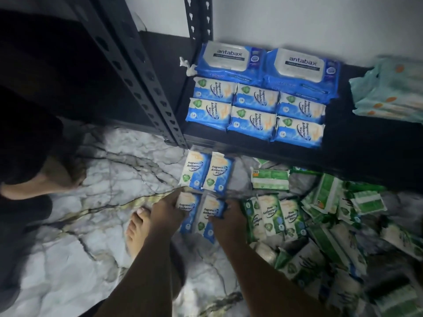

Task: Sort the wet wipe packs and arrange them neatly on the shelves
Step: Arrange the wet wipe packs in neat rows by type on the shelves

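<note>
Though loose, green packs (272, 216) beside right hand (229, 223).

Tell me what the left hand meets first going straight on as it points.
Likely the left hand, gripping a blue pack, meets the floor pack ahead, before the shelf; depth is unclear.

Left hand (165, 213) lowered, gripping; right hand (229, 221) likewise.

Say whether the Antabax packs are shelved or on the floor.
Shelved: both Antabax packs lie flat at the back of the shelf, lids up.
</note>
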A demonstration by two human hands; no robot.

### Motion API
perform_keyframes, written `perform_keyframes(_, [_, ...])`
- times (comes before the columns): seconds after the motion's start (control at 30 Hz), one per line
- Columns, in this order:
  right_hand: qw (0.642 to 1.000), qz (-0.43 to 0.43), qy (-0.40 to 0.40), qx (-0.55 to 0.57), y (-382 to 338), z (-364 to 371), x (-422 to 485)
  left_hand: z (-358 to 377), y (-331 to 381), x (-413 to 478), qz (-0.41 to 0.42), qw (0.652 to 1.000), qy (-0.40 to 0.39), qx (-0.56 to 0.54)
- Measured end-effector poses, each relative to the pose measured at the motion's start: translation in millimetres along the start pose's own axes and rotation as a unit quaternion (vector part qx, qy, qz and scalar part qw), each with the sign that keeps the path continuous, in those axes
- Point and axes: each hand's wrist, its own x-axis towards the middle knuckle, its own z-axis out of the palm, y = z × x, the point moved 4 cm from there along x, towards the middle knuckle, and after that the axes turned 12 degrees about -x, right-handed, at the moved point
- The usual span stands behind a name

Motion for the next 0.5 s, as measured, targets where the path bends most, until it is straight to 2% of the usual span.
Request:
perform_keyframes(0.13, [0.999,-0.019,0.04,-0.011,-2,13,6,-6,-8,12,0.015,0.999,0.025,0.024])
perform_keyframes(0.27, [0.996,-0.047,0.058,-0.045,-4,15,6,-3,-9,18,0.015,0.999,0.014,0.046])
perform_keyframes(0.5, [0.995,-0.04,0.046,-0.076,-8,14,7,0,-3,9,0.016,0.998,0.015,0.051])
